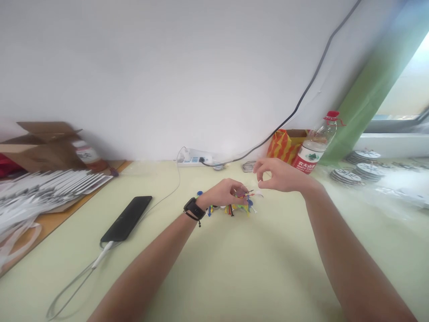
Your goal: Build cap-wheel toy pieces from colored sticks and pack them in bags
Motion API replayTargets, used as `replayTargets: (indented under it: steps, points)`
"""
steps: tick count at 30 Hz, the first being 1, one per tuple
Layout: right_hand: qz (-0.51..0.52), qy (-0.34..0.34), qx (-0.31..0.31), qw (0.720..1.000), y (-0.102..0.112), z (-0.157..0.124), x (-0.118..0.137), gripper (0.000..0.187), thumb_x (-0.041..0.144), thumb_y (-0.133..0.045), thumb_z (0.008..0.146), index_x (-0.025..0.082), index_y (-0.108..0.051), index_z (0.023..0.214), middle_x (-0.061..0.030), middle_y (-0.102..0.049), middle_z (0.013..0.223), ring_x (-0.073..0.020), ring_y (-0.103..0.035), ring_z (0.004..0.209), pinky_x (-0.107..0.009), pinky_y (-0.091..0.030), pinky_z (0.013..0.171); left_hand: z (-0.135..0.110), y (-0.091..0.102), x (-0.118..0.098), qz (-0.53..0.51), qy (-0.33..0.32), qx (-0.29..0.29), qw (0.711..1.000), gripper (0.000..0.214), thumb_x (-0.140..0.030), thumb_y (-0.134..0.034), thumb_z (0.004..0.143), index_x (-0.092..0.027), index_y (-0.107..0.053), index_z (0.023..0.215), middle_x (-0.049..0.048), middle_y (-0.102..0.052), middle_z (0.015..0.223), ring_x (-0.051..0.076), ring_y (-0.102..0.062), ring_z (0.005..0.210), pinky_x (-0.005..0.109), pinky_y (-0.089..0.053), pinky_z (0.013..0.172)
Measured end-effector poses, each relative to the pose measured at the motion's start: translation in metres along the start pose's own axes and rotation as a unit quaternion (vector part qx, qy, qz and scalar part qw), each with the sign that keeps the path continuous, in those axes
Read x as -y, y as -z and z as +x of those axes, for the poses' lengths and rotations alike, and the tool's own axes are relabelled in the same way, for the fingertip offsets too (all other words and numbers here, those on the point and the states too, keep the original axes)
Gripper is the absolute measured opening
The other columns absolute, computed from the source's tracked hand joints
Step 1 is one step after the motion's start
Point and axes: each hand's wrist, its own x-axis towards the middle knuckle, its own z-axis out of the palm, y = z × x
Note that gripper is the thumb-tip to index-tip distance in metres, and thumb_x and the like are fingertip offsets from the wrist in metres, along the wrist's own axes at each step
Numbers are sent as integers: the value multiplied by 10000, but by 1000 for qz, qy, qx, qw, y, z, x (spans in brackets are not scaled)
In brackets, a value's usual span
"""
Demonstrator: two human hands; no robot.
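My left hand (231, 192), with a black watch (194, 209) on its wrist, is closed round small coloured plastic pieces (248, 196). Red, blue and yellow bits stick out past its fingertips. More small pieces (230, 210) in blue, yellow, black and white lie on the table under and beside this hand. To the right and slightly higher, my right hand (279, 174) is curled, thumb and forefinger bent toward each other in a ring. Whatever is between those fingertips is too small to make out. A whitish, clear bit (258, 193) shows just below them.
A black phone (127, 219) on a cable lies left on the pale table (214, 277). Behind stand a power strip (194, 160), a striped bag (281, 145) and a large bottle (315, 147). Stacked discs (346, 175) sit right; a cardboard box (47, 145) and piled cards (63, 188) left.
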Motion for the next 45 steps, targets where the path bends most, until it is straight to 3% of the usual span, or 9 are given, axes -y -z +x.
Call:
replayTargets:
  steps: [11,18,23,27,31,35,40,42,45]
  points:
    - [2,29,21,999,-11,6,-3,74,256,-674,806,263,-745,786,-44,-661,1145,-246,-630,1007,-371,-497,860,-2,-1,-5,-21,0,8,1000,439,-519,-799,748,-172,-765,1016,10,-651,767,120,-522,635,247,-387,568]
    - [25,9,6,1000,-19,13,3,90,284,-680,820,236,-750,792,-45,-669,935,-197,-618,813,-306,-472,680,-4,-4,-11,-39,8,34,999,435,-548,-775,778,-157,-740,965,32,-670,789,131,-551,652,254,-406,571]
    - [94,55,39,993,-7,8,13,216,355,-579,924,249,-767,912,-44,-708,965,-195,-634,824,-315,-485,718,-3,-8,-19,-67,5,4,998,410,-524,-747,828,-167,-739,1029,100,-720,1067,187,-650,860,281,-498,719]
    - [120,50,27,991,3,3,23,383,497,-506,975,233,-757,856,-56,-710,988,-196,-627,813,-323,-488,709,-1,-12,-22,-107,-18,-33,994,371,-515,-724,853,-166,-707,978,72,-718,947,177,-654,835,281,-506,743]
    - [137,46,33,989,11,-4,21,358,526,-659,884,255,-739,1105,-56,-712,1023,-212,-637,871,-329,-506,750,0,-12,-27,-147,-30,-76,986,359,-498,-754,824,-154,-662,870,26,-651,801,144,-615,735,262,-484,691]
    - [173,33,40,984,18,-12,12,491,407,-728,842,273,-645,1307,-45,-681,948,-209,-630,856,-334,-524,752,-3,-6,-38,-178,-18,-105,978,339,-459,-781,805,-148,-653,847,11,-623,767,132,-595,718,247,-463,663]
    - [300,28,-15,953,12,-21,20,574,331,-721,856,304,-556,1405,-26,-652,925,-204,-625,878,-354,-539,782,-20,-6,-51,-223,-3,-93,970,315,-441,-762,840,-158,-673,948,50,-669,861,141,-613,725,250,-474,634]
    - [371,30,-36,927,-1,-25,27,618,319,-727,863,318,-506,1440,-14,-645,909,-194,-620,867,-352,-539,781,-32,-12,-51,-253,4,-79,964,313,-424,-766,843,-158,-681,984,68,-680,915,148,-621,734,269,-494,649]
    - [454,29,-67,888,-33,-33,36,574,301,-740,862,301,-530,1397,-12,-643,906,-178,-619,836,-342,-532,772,-54,-23,-44,-280,13,-82,956,268,-392,-747,869,-144,-651,836,46,-649,808,130,-585,682,264,-476,642]
